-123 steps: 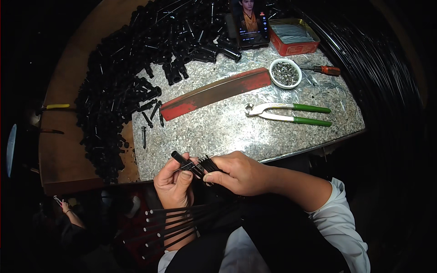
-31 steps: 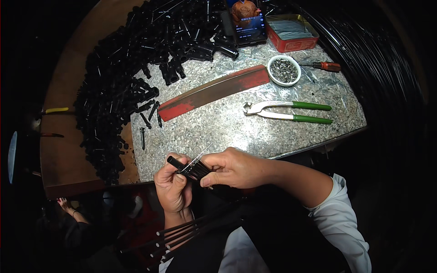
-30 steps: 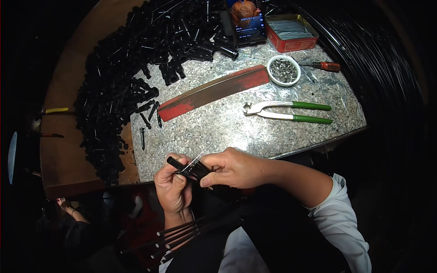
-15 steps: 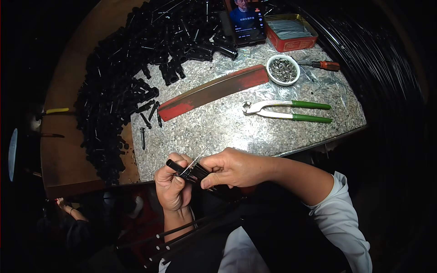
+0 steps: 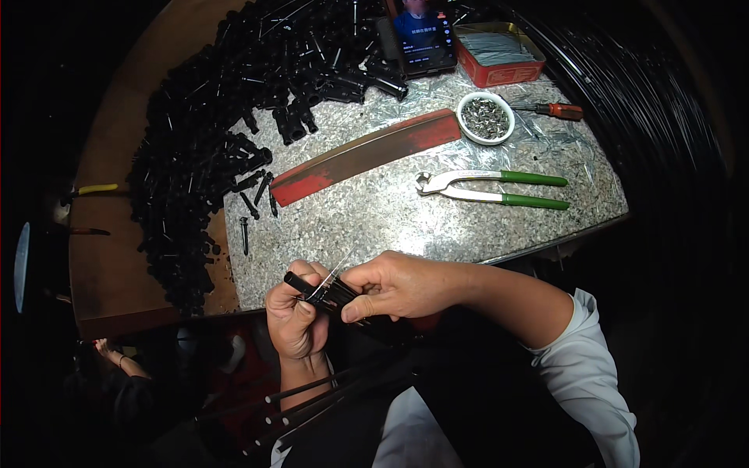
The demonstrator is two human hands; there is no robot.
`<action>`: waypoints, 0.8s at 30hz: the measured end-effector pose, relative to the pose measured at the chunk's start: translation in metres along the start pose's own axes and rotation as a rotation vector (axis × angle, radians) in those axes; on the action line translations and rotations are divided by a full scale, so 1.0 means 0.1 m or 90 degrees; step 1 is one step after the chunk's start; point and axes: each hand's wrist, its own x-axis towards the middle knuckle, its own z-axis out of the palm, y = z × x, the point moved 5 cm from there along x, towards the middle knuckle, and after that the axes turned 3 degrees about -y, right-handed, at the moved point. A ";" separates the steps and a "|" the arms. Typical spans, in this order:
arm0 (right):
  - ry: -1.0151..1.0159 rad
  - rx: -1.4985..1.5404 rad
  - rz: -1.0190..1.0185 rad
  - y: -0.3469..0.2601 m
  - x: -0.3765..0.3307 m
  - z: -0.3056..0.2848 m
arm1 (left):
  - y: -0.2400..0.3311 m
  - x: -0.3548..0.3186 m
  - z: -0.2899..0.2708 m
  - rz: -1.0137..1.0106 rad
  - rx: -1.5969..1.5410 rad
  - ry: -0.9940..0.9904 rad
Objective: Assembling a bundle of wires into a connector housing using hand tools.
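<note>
Near the front edge of the stone slab, my left hand [image 5: 292, 331] is closed round a black tube [image 5: 296, 281] with thin black ribs bunched about it, like an umbrella frame. Its open end points up and left. My right hand [image 5: 409, 285] pinches the ribs [image 5: 339, 295] just right of the left fingers. From between the hands a thin silvery wire [image 5: 335, 271] sticks up. Several black rods with pale tips [image 5: 269, 400] stretch below my left wrist. End-cutting pincers [image 5: 460, 185] with green handles lie beyond my right hand.
Black plastic parts [image 5: 203, 171] are heaped at left and back. A curved red-brown bar [image 5: 367, 156] crosses the slab. Behind stand a white bowl [image 5: 485, 119] of small metal pieces, a screwdriver [image 5: 562, 111], a red tin [image 5: 503, 74] of wires and a phone [image 5: 421, 39]. Another person's hand [image 5: 107, 349] shows lower left.
Both hands keep their hold almost in place, with the right shifted very slightly. The pale-tipped rods have swung a little down and left.
</note>
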 end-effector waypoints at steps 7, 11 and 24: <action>0.003 0.004 0.005 -0.03 -0.01 0.00 | 0.01 -0.01 0.05 0.004 0.015 0.011; 0.012 -0.003 0.017 -0.02 -0.01 -0.02 | 0.00 -0.02 0.03 -0.003 0.016 0.038; -0.036 0.061 0.001 0.04 0.02 -0.01 | -0.01 0.01 0.03 -0.075 0.050 -0.028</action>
